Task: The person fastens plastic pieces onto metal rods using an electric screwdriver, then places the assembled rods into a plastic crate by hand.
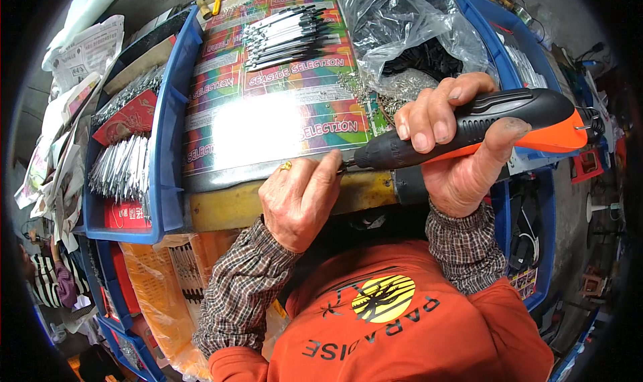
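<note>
- Your right hand (459, 181) grasps the black-and-orange power driver (522, 109), fingers curled over its body and thumb against the near side.
- The driver lies across that hand, its nose pointing left to the fingertips of your left hand (298, 198), its orange rear end reaching out to the right.
- Your left hand bends its fingers together at the driver's tip; you cannot tell from here what small part, if any, they pinch.
- Just below your left hand's fingers runs the yellowish front edge (288, 202) of the surface (321, 114), with your torso close behind it.
- Beyond your left hand, a glare-lit stretch of the printed surface separates it from the pile of white-and-black pieces (284, 39).
- Left of that hand, well apart, the blue tray (172, 121) walls off sideways room.
- Beyond your right hand's fingers, small metal parts (385, 107) and a clear plastic bag (408, 24) crowd the far side.
</note>
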The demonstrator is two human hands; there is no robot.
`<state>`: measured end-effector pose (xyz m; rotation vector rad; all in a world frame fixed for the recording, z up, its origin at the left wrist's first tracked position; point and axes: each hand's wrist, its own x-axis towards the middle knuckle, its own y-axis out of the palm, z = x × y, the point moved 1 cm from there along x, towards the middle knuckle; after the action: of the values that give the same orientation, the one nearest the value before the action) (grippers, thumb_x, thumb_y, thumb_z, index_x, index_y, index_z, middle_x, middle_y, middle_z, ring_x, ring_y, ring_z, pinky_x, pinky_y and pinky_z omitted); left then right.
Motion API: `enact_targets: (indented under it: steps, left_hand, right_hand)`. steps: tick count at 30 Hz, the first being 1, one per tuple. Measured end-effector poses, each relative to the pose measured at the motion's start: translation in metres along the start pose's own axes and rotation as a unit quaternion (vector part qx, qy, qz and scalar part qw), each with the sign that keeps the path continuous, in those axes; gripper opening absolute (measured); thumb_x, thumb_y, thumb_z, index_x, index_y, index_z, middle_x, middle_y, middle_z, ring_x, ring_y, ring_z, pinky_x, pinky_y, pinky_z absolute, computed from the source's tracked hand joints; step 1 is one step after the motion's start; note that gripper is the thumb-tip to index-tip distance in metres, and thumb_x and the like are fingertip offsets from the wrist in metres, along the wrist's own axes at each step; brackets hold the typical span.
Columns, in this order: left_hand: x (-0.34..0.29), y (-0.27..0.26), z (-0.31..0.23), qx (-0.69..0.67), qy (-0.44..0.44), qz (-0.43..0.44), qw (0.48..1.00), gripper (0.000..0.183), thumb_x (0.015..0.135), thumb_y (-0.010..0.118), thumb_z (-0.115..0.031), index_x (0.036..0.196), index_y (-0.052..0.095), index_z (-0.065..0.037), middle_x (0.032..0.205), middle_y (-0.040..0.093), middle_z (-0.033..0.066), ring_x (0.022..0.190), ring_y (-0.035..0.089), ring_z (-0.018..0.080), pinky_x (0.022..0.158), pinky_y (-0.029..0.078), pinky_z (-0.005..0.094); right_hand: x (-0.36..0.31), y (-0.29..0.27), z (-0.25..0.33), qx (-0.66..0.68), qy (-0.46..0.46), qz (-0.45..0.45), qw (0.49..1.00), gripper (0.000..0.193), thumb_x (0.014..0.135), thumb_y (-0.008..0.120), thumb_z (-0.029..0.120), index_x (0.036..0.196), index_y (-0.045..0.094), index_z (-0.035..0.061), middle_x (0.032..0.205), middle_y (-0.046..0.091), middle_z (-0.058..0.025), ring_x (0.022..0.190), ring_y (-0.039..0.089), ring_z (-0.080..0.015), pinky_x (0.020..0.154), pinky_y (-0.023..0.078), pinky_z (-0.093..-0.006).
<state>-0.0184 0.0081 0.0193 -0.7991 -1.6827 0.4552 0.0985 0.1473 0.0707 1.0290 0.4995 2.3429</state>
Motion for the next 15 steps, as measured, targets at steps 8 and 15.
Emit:
enact_targets:
  steps: [8, 15]
  left_hand:
    - [-0.001, 0.0008, -0.0002, 0.02, 0.013, 0.009, 1.0, 0.029, 0.062, 0.068, 0.002, 0.09, 0.062, -0.002, 0.069, 0.054, 0.0067, 0.059, 0.055, 0.0195, 0.05, 0.044, 0.0298]
    - [-0.0028, -0.0001, 0.0003, 0.021, 0.039, 0.002, 0.999, 0.028, 0.063, 0.067, 0.003, 0.09, 0.062, -0.002, 0.07, 0.054, 0.0061, 0.058, 0.055, 0.0185, 0.049, 0.043, 0.0287]
  right_hand:
    - [0.0002, -0.0032, 0.0023, 0.008, 0.002, 0.002, 1.0, 0.05, 0.078, 0.056, 0.053, 0.092, 0.044, 0.0072, 0.064, 0.046, -0.0027, 0.059, 0.049, -0.0145, 0.063, 0.042, -0.0327]
    - [-0.0001, -0.0011, 0.0048, -0.016, -0.008, -0.005, 1.0, 0.051, 0.079, 0.05, 0.057, 0.089, 0.046, 0.0069, 0.063, 0.044, 0.0, 0.055, 0.047, -0.0121, 0.059, 0.04, -0.0305]
